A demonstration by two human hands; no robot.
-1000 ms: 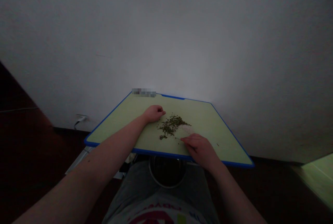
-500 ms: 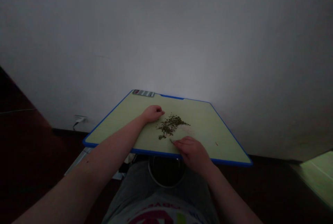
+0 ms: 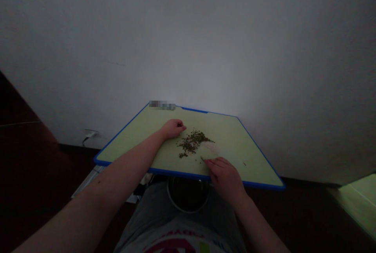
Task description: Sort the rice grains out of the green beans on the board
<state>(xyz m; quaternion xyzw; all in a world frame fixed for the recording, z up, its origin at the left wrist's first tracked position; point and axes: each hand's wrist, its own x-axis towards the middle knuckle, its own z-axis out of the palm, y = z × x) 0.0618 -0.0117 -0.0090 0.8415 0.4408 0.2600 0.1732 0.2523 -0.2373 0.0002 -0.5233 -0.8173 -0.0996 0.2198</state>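
Observation:
A loose heap of small dark green seed-like bits (image 3: 192,143) lies in the middle of a pale green board with a blue rim (image 3: 229,135). My left hand (image 3: 173,129) rests curled on the board, just left of the heap and apart from it. My right hand (image 3: 225,179) lies at the board's front edge, its fingertips pinched on a small green bit (image 3: 202,158). A pale powdery patch (image 3: 212,149) lies between that hand and the heap. One stray brown bit (image 3: 244,163) sits further right.
A round dark bowl with a pale rim (image 3: 188,194) sits below the board's front edge, above my grey-clad lap. A white wall rises behind the board. A blurred label (image 3: 162,105) lies at the far corner. A plug and cable (image 3: 90,135) sit low on the wall.
My right hand swung left toward the heap, then back right along the front edge. My left hand and the heap have not visibly moved.

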